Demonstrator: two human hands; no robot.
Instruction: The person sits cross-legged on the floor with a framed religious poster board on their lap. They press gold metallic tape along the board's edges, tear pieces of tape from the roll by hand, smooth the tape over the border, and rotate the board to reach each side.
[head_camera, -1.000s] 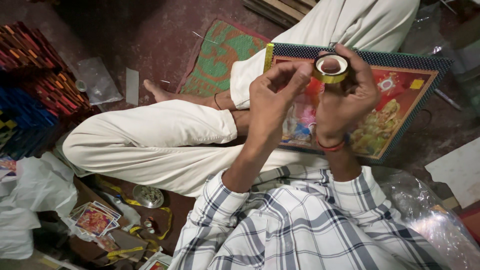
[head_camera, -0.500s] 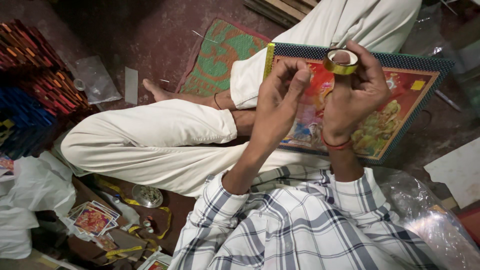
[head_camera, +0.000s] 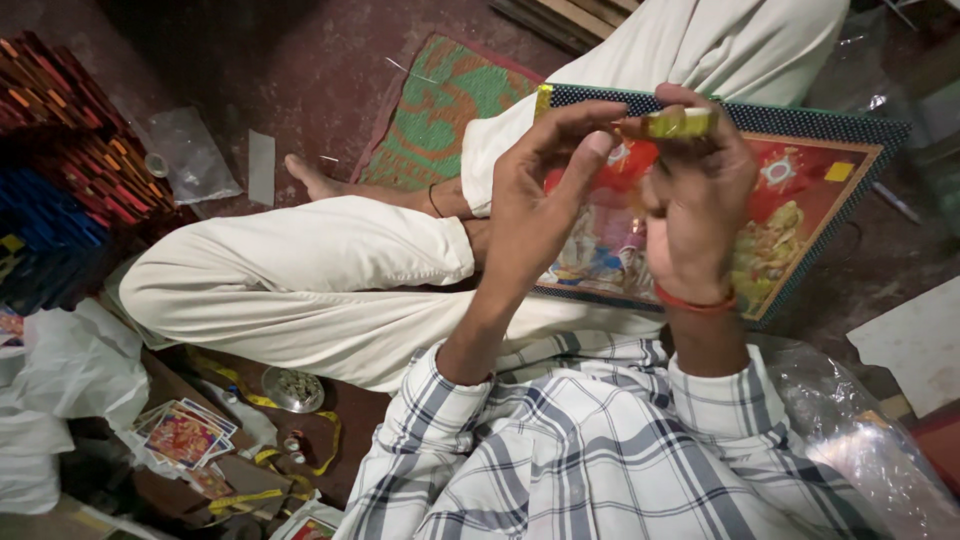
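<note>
The person sits cross-legged on the floor, both forearms raised in front of the chest. The right hand (head_camera: 695, 215) is curled closed around a small roll of yellow tape (head_camera: 680, 122), gripped at the fingertips and seen edge-on, above the framed picture (head_camera: 800, 200) lying across the lap. The left hand (head_camera: 540, 205) stands just beside it, palm turned inward, fingers (head_camera: 590, 115) bent toward the roll's left edge; whether they pinch a tape end cannot be told. A red band circles the right wrist.
</note>
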